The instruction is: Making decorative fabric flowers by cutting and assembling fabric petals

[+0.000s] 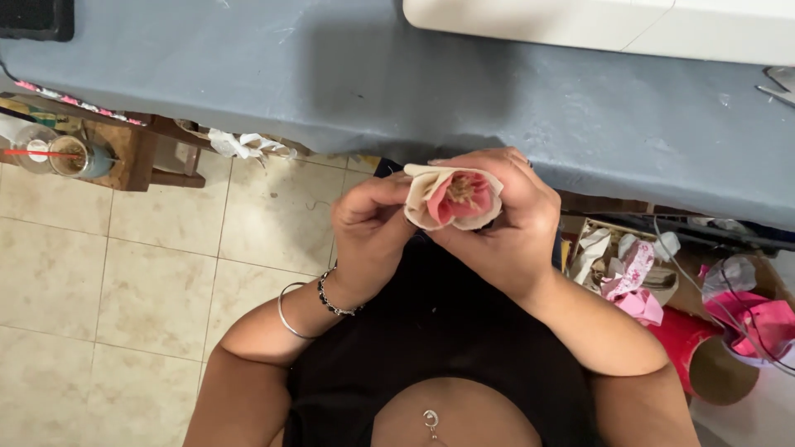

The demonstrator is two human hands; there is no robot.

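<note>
Home sewing corner — sewing machine, fabric scraps

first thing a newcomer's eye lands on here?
The cream-and-pink fabric flower at frame centre, pinched between the left hand and the right hand just below the edge of the grey-blue covered table. Next, the pink fabric scraps in a box at lower right, and the bracelets on the left wrist.
</note>
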